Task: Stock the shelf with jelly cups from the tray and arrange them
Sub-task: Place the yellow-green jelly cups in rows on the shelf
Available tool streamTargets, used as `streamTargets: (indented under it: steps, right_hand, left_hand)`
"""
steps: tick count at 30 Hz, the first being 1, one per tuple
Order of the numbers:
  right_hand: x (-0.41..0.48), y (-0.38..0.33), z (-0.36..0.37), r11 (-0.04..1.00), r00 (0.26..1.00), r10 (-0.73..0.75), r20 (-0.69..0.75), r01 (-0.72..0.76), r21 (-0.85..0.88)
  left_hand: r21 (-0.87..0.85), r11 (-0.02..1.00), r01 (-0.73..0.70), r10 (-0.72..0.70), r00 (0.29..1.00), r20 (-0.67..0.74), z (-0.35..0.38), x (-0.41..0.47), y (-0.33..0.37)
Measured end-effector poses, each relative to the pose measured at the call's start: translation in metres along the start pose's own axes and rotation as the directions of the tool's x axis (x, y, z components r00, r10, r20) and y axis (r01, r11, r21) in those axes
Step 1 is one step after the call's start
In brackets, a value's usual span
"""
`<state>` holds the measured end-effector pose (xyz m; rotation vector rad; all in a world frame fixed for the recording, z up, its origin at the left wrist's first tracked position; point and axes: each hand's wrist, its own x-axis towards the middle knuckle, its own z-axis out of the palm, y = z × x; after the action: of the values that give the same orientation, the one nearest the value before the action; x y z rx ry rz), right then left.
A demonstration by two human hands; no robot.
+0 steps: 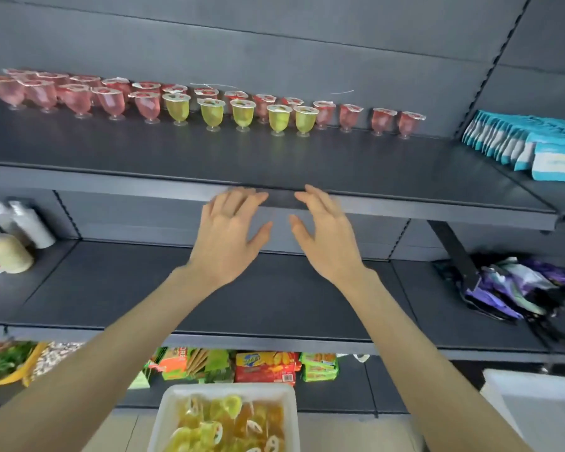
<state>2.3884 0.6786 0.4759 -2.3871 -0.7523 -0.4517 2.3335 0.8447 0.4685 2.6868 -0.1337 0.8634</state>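
Pink jelly cups (79,99) stand in two rows along the back of the upper shelf (274,164), running from the far left to the right. Several yellow-green jelly cups (243,114) stand in front of them near the middle. A white tray (167,415) with yellow and orange jelly cups lies at the bottom centre. My left hand (229,233) and my right hand (323,236) are raised side by side before the shelf's front edge, fingers spread, both holding nothing.
Blue-and-white packets (529,141) fill the upper shelf's right end. White bottles (10,236) stand at the left of the middle shelf, purple bags (516,288) at its right. Snack packs (265,367) line the bottom shelf. A white bin (542,409) stands at the lower right.
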Motion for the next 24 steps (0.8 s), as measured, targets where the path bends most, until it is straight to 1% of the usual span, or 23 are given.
streamTargets:
  steps: [4,7,10,13,15,18,24]
  right_hand:
    - [-0.047,0.013,0.037,0.999,0.998,0.031,0.060,-0.033,0.039]
    - [-0.085,0.025,0.074,0.994,0.984,0.077,0.162,-0.089,0.063]
    - [-0.121,0.037,0.120,0.985,0.945,0.142,0.295,-0.166,0.056]
    - [-0.157,0.049,0.171,0.973,0.894,0.195,0.402,-0.228,0.035]
    - [-0.182,0.057,0.208,0.961,0.855,0.233,0.464,-0.275,0.024]
    - [-0.222,0.068,0.264,0.934,0.778,0.297,0.554,-0.357,0.000]
    - [-0.290,0.084,0.380,0.859,0.583,0.413,0.700,-0.505,-0.086]
  left_hand:
    - [0.005,0.996,0.088,-0.088,0.994,0.066,0.028,-0.055,-0.007]
    - [0.001,0.986,0.168,-0.166,0.977,0.132,0.053,-0.102,-0.020]
    - [0.017,0.969,0.245,-0.242,0.940,0.239,0.079,-0.154,-0.039]
    - [0.047,0.946,0.319,-0.316,0.887,0.337,0.110,-0.205,-0.061]
    - [0.060,0.919,0.390,-0.378,0.828,0.415,0.133,-0.240,-0.080]
    - [0.103,0.871,0.480,-0.457,0.716,0.528,0.169,-0.291,-0.111]
    - [0.174,0.771,0.613,-0.554,0.511,0.658,0.237,-0.375,-0.179]
